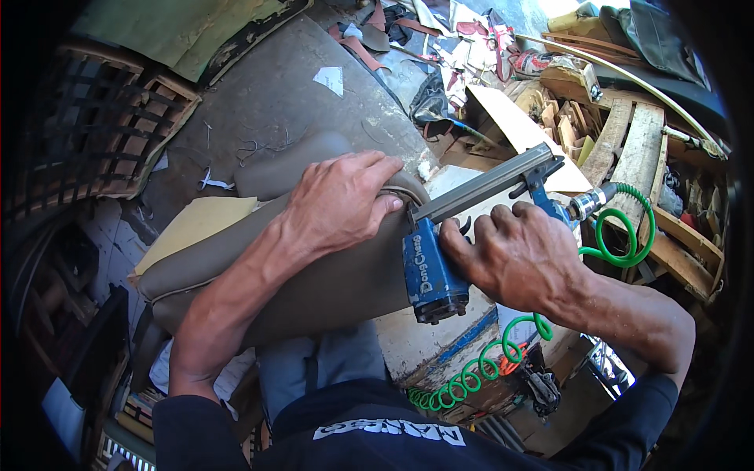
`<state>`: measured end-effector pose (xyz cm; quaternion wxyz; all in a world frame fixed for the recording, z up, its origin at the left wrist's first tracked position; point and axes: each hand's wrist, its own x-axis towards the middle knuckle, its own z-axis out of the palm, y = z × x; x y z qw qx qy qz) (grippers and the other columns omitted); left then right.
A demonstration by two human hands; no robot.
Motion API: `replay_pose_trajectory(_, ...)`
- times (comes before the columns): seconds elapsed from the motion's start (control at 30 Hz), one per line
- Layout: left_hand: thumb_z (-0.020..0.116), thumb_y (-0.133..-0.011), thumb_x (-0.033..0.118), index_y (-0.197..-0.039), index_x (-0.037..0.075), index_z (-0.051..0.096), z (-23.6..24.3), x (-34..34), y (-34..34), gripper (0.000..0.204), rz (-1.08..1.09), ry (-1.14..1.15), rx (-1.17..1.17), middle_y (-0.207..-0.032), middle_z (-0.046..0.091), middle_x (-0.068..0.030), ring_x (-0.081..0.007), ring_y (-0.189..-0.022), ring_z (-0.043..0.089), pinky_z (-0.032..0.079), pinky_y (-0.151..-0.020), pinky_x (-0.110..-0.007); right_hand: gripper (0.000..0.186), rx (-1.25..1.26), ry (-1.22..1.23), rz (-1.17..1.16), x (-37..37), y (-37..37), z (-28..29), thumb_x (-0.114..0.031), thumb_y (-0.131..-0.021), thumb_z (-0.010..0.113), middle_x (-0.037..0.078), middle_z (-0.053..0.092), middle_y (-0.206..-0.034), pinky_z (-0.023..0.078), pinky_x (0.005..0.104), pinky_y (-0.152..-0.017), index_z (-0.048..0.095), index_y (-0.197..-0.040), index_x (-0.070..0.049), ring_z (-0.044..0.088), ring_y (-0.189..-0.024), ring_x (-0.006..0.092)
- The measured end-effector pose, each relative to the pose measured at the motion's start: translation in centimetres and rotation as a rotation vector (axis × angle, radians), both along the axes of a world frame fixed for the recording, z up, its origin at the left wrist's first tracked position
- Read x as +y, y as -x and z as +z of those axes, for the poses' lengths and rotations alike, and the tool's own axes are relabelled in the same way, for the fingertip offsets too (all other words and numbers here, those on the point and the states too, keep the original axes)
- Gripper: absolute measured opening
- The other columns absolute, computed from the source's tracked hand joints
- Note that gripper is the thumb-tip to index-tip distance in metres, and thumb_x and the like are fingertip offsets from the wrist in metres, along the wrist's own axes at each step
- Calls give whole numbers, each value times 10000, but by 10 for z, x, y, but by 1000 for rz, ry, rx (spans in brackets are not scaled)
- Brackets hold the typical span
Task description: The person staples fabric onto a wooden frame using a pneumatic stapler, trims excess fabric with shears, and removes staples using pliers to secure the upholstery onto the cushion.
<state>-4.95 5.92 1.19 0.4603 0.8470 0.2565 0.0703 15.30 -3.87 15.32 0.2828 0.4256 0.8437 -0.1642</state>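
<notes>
A blue pneumatic staple gun (437, 271) is gripped in my right hand (518, 255), its grey magazine slanting up to the right. A coiled green air hose (620, 243) joins it at a metal coupling. The tool's nose meets the edge of a grey-brown upholstered cushion (330, 286), which rests across my lap and the table. My left hand (342, 200) presses on the cushion's edge beside the nose, thumb and fingers pinching the folded cover there. Yellow foam (196, 228) shows at the cushion's left side. The exact spot under the nose is hidden.
The grey worktable (283, 86) holds thread bits and a white scrap (330, 79). Fabric offcuts (471, 47) pile up at the back. Wooden boards (636, 149) and scraps heap at the right. A webbed frame (102, 125) stands at the left. Hose coils (471, 377) hang below the table edge.
</notes>
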Motion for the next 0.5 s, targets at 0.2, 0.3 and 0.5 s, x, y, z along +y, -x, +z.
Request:
replay_pose_trajectory(0.2, 775, -885, 244, -1263, 43, 678, -1, -3, 0, 439, 19, -24, 4, -1231, 711, -167, -375, -1096, 696, 561, -948, -447, 287, 17, -54, 52, 7, 3, -2, -185, -936, 575, 115, 692, -696, 507, 369, -519, 638, -1139, 7, 720, -629, 254)
replay_pose_trajectory(0.3, 778, -882, 243, -1267, 46, 683, 1, -2, -2, 444, 11, -7, 27, -1240, 710, -172, -376, -1110, 692, 559, -955, -453, 255, -2, -35, 61, 15, 3, -1, -183, -942, 566, 109, 693, -685, 495, 372, -518, 638, -1101, 2, 724, -633, 255)
replay_pose_trajectory(0.5, 784, -877, 245, -1270, 54, 693, 2, -7, 1, 447, 37, -69, 12, -1250, 708, -181, -381, -1113, 691, 555, -966, -466, 172, -71, 69, 30, 39, 7, 2, -173, -937, 568, 90, 723, -729, 529, 386, -588, 683, -947, -46, 746, -701, 246)
